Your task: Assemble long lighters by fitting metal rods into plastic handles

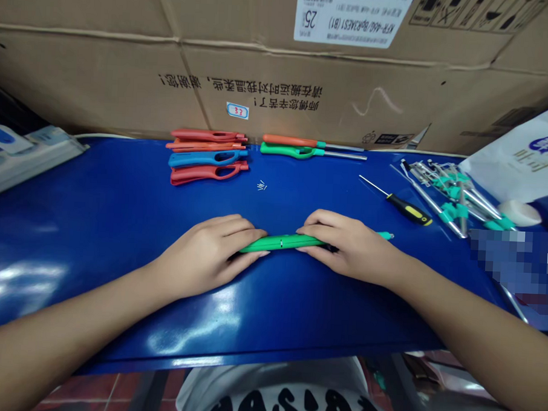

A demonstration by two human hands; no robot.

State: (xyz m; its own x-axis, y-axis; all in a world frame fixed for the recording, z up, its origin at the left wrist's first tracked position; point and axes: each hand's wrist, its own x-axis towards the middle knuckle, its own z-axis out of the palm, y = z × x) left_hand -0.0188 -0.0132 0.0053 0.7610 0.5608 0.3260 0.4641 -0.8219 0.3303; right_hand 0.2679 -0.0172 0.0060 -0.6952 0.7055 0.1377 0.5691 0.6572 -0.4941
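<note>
A green lighter handle (276, 243) lies crosswise between my two hands, low over the blue table. My left hand (212, 251) is closed round its left end, thumb below and fingers above. Toward its right end, my right hand (351, 245) pinches it between thumb and fingers. A teal tip (385, 235) sticks out beyond my right hand; the stretch between is hidden by that hand. Behind my hands lie several small pale pins (261, 185). A black and yellow screwdriver (409, 209) rests to the right.
Red, orange and blue lighter handles (207, 160) lie stacked at back left. Beside them are an orange lighter (290, 141) and a green lighter (289, 150) with metal tubes. Metal lighter tubes with teal collars (456, 192) are piled right. A cardboard box (125, 72) walls the back of the blue table (119, 211).
</note>
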